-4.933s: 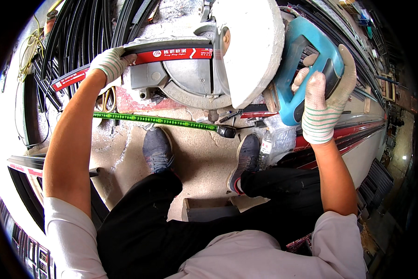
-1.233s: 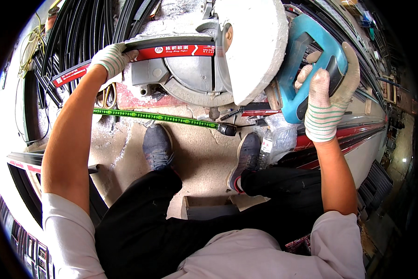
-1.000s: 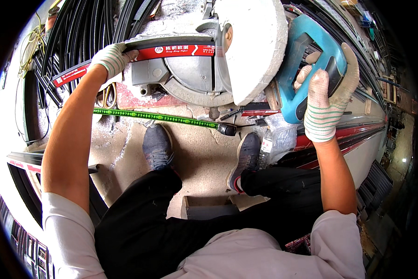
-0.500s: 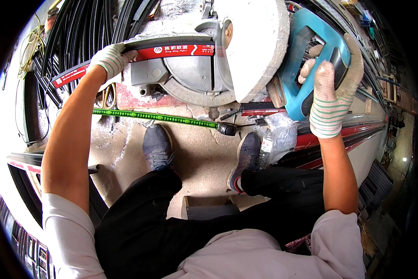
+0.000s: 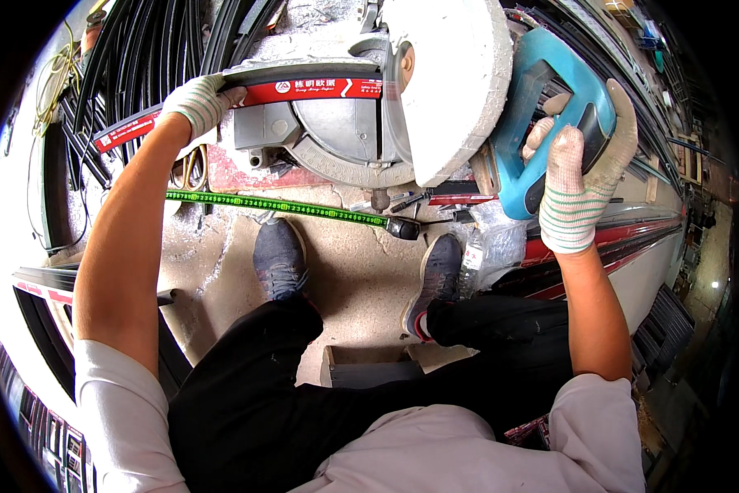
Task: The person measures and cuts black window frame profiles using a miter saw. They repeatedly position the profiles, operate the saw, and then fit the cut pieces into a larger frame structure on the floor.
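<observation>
In the head view, the left hand (image 5: 195, 100), in a white knitted work glove, has its grip clamped on the near edge of a long red and dark profile strip (image 5: 246, 97) that lies across the grey metal saw base (image 5: 337, 140) at the far middle of the scene. The strip runs from the far left, where its end juts past a bundle of black strips (image 5: 152, 49), to the right, where it meets the large pale dusty round blade guard (image 5: 452, 78). The right hand (image 5: 579, 177), in a white glove with green stripes at the cuff, has its grip closed around the dark handle of the teal saw motor housing (image 5: 554, 99), just right of the guard.

Nearer than the saw base, a green tape measure (image 5: 279, 207) lies stretched from left to right on the dusty concrete floor (image 5: 353, 287), its dark case at the right end. Two grey shoes (image 5: 281, 255) stand on the floor just near of the tape, well apart from each other. A crumpled clear plastic bag (image 5: 493, 246) sits beside the right shoe, and red and white long profiles (image 5: 632, 238) run off to the right behind the right forearm.
</observation>
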`<state>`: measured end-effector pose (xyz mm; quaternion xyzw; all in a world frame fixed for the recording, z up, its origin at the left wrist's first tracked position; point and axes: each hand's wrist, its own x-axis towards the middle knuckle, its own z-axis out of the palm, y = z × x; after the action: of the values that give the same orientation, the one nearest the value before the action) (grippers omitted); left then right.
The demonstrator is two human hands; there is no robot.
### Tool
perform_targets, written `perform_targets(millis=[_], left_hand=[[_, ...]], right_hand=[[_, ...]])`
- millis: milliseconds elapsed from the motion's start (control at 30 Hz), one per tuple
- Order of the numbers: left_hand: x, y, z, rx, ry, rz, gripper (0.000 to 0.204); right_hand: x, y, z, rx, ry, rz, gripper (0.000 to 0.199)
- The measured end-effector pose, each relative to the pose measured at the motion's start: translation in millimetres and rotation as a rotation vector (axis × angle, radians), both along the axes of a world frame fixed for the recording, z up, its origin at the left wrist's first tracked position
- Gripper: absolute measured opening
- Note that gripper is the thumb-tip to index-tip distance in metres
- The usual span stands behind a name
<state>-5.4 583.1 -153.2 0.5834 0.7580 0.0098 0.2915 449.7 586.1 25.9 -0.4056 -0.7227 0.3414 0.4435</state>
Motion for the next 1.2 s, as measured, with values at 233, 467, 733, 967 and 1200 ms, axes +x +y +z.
perform_targets(millis=[233, 467, 733, 967, 1200], left_hand=[[-2, 1, 1, -0.027, 0.017, 0.012, 0.045], [0, 1, 3, 0.008, 0.003, -0.012, 0.048], [-2, 1, 0, -0.001, 0.048, -0.031, 0.047], [1, -1, 6, -0.001, 0.054, -0.03, 0.047], [1, -2, 8, 0.005, 0.05, -0.026, 0.048]], right_hand=[[1, 1, -1, 0.01, 0.002, 0.044, 0.068], [0, 3, 1, 0.063, -0.028, 0.037, 0.068], [-2, -1, -2, 0.094, -0.066, 0.006, 0.068], [0, -6, -7, 0.077, -0.084, -0.004, 0.066], [1, -14, -16, 0.068, -0.074, -0.014, 0.068]])
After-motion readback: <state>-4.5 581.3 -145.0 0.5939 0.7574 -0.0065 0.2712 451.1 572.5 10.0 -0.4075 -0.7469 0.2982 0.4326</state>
